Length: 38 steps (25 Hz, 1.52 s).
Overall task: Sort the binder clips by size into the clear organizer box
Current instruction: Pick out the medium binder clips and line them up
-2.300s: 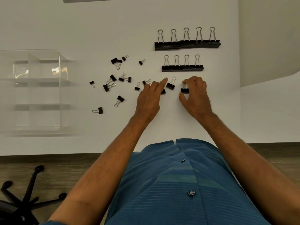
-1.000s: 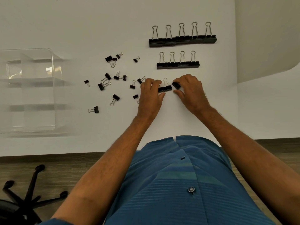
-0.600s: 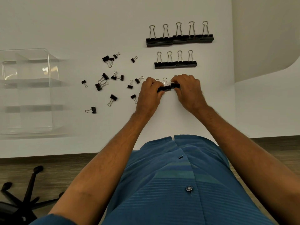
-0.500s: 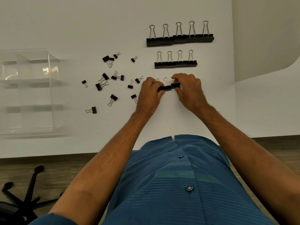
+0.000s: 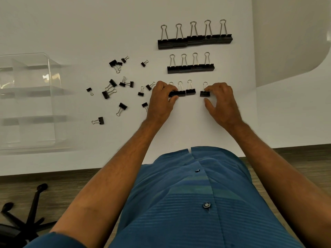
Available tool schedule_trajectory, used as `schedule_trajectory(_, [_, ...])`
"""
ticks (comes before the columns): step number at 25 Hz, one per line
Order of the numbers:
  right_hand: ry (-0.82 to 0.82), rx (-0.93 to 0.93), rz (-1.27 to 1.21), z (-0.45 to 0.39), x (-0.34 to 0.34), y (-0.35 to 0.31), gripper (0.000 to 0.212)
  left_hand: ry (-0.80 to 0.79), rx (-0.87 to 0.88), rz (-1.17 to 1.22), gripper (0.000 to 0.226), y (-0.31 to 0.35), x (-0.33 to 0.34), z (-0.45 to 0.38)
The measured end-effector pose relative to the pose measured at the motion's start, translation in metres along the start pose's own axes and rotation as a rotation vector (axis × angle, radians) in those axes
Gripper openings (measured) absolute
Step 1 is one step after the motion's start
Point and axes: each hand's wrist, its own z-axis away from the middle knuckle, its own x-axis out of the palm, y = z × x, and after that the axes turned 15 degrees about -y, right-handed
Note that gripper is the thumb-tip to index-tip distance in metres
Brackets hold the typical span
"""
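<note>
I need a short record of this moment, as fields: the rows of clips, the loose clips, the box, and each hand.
far row: five largest clips, side by side
middle row: four medium clips, side by side
near row: being formed, smaller clips
left hand: holds the row's left end
right hand: pinches one clip, apart from the row
loose clips: scattered, left of the rows
clear box: far left on the table, no clips visible inside

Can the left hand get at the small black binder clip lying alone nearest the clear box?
Probably yes. The small black binder clip lies apart on bare white table, but the left hand grips a row clip now.
</note>
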Motion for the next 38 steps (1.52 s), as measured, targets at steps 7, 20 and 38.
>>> schedule_trajectory(7, [-0.015, -0.017, -0.009, -0.022, 0.005, -0.012, 0.028, 0.007, -0.047, 0.050, 0.023, -0.001, 0.002, -0.005])
schedule_trajectory(20, [-0.019, -0.023, -0.004, -0.028, 0.009, -0.006, 0.026, 0.011, -0.057, 0.017, 0.023, 0.007, 0.009, -0.009])
schedule_trajectory(38, [0.017, 0.041, -0.012, -0.022, 0.002, -0.002, 0.027, 0.020, -0.041, -0.114, 0.027, 0.019, 0.017, -0.012])
